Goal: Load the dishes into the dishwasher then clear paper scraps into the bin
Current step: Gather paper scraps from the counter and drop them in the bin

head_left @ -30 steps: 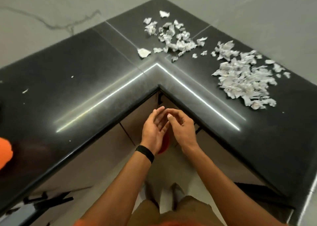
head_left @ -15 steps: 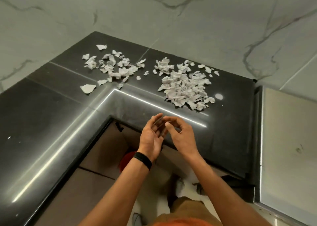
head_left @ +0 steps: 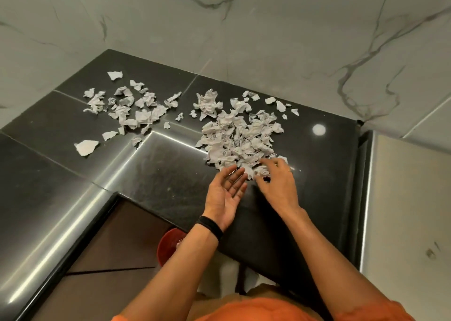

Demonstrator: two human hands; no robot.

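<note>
Torn white paper scraps lie on the black L-shaped countertop (head_left: 170, 174) in two heaps: a larger right pile (head_left: 240, 137) and a looser left pile (head_left: 131, 108). My left hand (head_left: 227, 193) lies palm up, fingers straight, at the near edge of the right pile, holding nothing. My right hand (head_left: 278, 184) reaches palm down onto the same pile's near edge, its fingers curled over a few scraps. A red bin (head_left: 170, 245) stands on the floor below the counter corner, partly hidden by my left forearm.
A marble-patterned wall (head_left: 244, 40) backs the counter. A steel surface (head_left: 405, 211) adjoins the counter at the right. Brown cabinet fronts (head_left: 117, 247) show under the counter edge. A single larger scrap (head_left: 86, 147) lies apart at the left.
Both hands have gone from meeting over the floor gap forward onto the counter, reaching the right paper pile. The view has swung right and closer to the scraps.
</note>
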